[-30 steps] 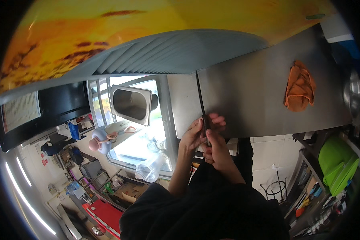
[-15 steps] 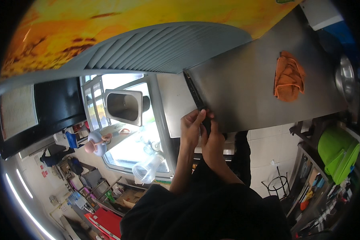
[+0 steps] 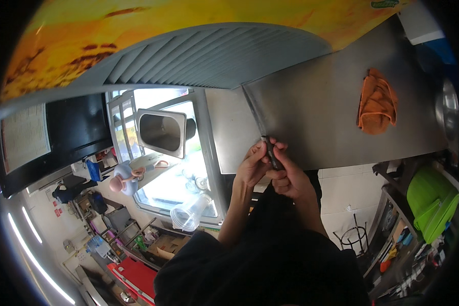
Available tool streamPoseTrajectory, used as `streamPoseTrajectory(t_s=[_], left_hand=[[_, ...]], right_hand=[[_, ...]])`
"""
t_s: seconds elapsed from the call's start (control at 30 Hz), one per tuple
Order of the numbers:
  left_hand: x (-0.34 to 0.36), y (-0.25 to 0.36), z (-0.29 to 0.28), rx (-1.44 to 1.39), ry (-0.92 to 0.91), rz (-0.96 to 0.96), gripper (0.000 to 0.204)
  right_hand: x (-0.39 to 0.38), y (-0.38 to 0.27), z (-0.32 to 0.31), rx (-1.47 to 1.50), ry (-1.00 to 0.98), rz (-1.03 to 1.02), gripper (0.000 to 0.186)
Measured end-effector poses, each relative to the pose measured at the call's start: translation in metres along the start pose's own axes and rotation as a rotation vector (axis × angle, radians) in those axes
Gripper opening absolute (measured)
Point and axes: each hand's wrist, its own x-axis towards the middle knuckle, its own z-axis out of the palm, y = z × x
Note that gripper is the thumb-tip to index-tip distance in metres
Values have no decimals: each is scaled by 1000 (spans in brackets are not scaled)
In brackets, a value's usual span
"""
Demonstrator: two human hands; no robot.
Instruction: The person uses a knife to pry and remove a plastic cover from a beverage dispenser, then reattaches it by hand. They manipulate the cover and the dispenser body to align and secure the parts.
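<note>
A slim dark stick-like object [image 3: 273, 155], with a paler tip at its far end, lies between my hands over the front edge of the steel counter [image 3: 316, 117]. Its exact kind is unclear. My left hand [image 3: 251, 166] pinches it from the left, thumb near the upper end. From the right, my right hand [image 3: 289, 176] has thumb and forefinger on it, and the other fingers are curled in. A dark seam [image 3: 254, 109] runs away from my fingertips across the counter. An orange folded cloth [image 3: 377, 104] lies to the right, apart from both hands.
A grey louvred machine panel [image 3: 214, 56] borders the counter's far side. Left of my hands are a metal pan [image 3: 163, 132], a clear plastic cup [image 3: 188, 211] and a lit window. A green bin-like container [image 3: 432, 201] stands at right above a dark shelf.
My hands have drawn slightly down and right, the right one turning outward. More of the dark object shows between them. The whole view has shifted a little.
</note>
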Motion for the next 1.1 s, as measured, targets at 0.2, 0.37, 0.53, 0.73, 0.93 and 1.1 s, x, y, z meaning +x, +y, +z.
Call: streamPoseTrajectory(t_s=[0.2, 0.37, 0.53, 0.73, 0.93, 1.1], left_hand=[[3, 4, 14, 56, 141, -24, 25], [4, 15, 27, 238, 228, -46, 31], [-8, 26, 30, 241, 246, -49, 37], [4, 39, 4, 248, 121, -41, 30], [14, 43, 15, 218, 169, -37, 20], [24, 41, 26, 327, 257, -7, 13]], right_hand=[[10, 29, 5, -891, 616, -738, 33], [27, 32, 8, -1195, 770, -1107, 31], [17, 23, 8, -142, 233, -250, 30], [28, 11, 8, 227, -157, -34, 30], [30, 27, 27, -880, 584, -1075, 23], [38, 26, 30, -1314, 854, -1151, 28]])
